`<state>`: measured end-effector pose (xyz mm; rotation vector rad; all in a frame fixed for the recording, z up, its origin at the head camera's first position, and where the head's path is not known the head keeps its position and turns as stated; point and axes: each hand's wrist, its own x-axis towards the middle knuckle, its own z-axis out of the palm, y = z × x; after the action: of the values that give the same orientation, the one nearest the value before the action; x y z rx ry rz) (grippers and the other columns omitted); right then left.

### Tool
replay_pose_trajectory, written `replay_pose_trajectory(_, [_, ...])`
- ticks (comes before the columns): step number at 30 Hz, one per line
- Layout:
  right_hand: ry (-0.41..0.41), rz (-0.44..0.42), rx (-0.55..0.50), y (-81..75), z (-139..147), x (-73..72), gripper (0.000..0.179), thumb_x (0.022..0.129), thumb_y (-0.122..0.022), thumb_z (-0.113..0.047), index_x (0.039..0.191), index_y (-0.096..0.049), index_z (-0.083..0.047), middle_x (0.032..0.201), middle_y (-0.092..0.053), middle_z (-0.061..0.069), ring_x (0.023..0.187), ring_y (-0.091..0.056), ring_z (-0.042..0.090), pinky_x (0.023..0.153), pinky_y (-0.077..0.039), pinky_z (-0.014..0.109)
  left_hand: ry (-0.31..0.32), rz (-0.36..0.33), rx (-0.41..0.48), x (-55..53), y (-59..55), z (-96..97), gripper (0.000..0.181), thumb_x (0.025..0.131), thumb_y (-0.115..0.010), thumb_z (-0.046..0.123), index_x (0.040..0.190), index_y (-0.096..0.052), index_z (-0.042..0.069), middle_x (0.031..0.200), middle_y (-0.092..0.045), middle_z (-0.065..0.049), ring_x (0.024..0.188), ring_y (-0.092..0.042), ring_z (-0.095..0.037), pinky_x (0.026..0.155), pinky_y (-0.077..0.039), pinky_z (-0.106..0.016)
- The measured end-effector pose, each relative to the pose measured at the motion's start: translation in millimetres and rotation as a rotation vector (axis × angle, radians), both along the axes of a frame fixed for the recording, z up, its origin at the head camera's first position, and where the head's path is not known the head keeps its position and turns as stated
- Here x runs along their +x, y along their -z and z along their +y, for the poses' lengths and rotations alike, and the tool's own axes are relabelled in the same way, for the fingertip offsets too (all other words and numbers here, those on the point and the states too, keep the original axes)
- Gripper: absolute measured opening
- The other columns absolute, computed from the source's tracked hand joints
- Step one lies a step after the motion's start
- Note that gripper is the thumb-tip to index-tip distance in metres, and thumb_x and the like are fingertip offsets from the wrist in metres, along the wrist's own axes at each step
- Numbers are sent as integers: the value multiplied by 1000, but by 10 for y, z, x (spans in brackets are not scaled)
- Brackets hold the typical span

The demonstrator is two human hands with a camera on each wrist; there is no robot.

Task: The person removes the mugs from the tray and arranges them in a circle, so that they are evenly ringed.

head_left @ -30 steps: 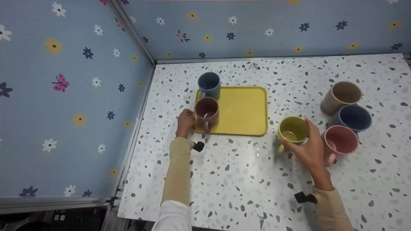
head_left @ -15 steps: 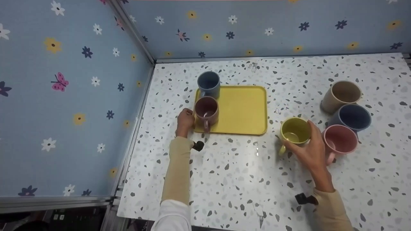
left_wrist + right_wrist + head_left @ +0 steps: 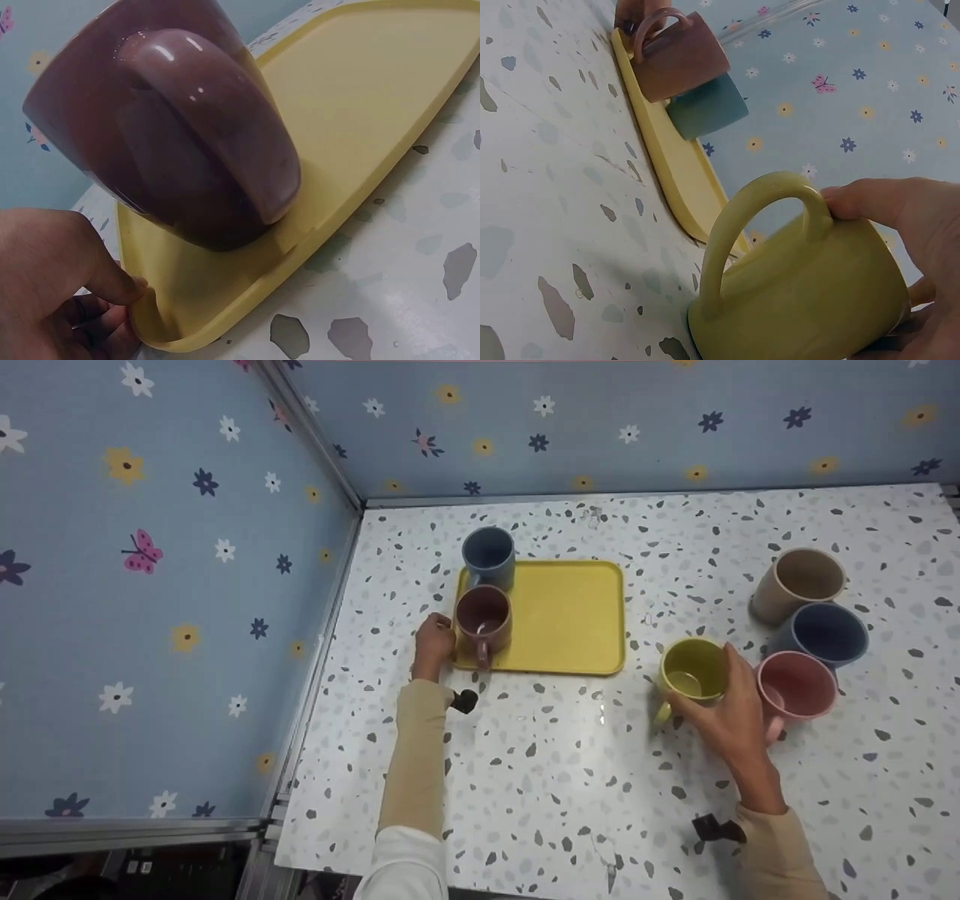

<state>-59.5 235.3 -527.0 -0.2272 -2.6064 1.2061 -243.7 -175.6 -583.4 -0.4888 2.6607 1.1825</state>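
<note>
Wraps the right grip (image 3: pixel 727 724) round a yellow mug (image 3: pixel 694 669), pinching the wall between thumb and fingers, with the thumb on the near side by the handle and the fingers along the right side. Holds that mug upright, mouth up, handle pointing left and toward the near edge of the bench (image 3: pixel 540 802). Cannot tell whether its base touches the surface.

Has a pink mug (image 3: pixel 796 690) just beside the right grip, on the side away from the yellow mug. Has a dark blue mug (image 3: pixel 829 634) behind the pink one and a beige mug (image 3: pixel 806 575) farther back, close together; cannot tell whether touching.

With the left grip (image 3: pixel 434 639), pinches the left rim of a yellow tray (image 3: pixel 566 619) near its front corner, thumb tip on the rim and fingers bent outside it. Has a maroon mug (image 3: pixel 484 615) just beside this grip, upright on the tray, handle toward the person, and a grey-blue mug (image 3: pixel 489 551) behind it at the far left corner.

Beyond, backed by blue flowered panels (image 3: pixel 600 405).
</note>
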Motion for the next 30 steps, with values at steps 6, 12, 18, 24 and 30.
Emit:
replay_pose_trajectory(6, [10, -10, 43, -62, 8, 21, 107, 63, -83, -37, 145, -22, -8, 144, -31, 17, 128, -33, 36, 103, -26, 52, 0, -13, 10, 25, -22, 8, 28, 83, -42, 5, 107, -56, 4, 100, -59, -14, 92, -55, -26, 81, -43, -37])
replay_pose_trajectory(12, [13, -34, 48, -106, -6, 44, 105, 63, -83, -36, 146, -23, -13, 144, -30, 15, 125, -36, 36, 100, -29, 54, 12, 5, -27, 61, -57, 31, 28, 82, -41, 5, 107, -56, 4, 99, -60, -14, 91, -55, -24, 80, -43, -35])
replay_pose_trajectory(18, [11, -36, 110, -164, -19, 32, 101, 63, -82, -38, 142, -28, -8, 140, -34, 18, 124, -35, 36, 99, -29, 54, 5, 6, -22, 64, -75, 35, 26, 81, -44, 5, 105, -56, 4, 97, -61, -14, 89, -55, -25, 79, -44, -35])
replay_pose_trajectory(24, [-12, -93, 222, -258, -30, 9, 98, 65, -79, -41, 140, -29, -2, 136, -37, 23, 123, -31, 41, 98, -26, 57, -3, -9, 5, 73, -93, 37, 27, 82, -44, 4, 106, -55, 4, 100, -60, -15, 89, -56, -25, 77, -44, -35])
replay_pose_trajectory(30, [-4, -139, 269, -319, -39, -2, 92, 65, -78, -42, 134, -34, 0, 130, -40, 24, 119, -26, 41, 92, -26, 57, 9, 4, -9, 72, -99, 40, 27, 82, -43, 5, 106, -55, 2, 100, -60, -16, 91, -55, -27, 80, -43, -35])
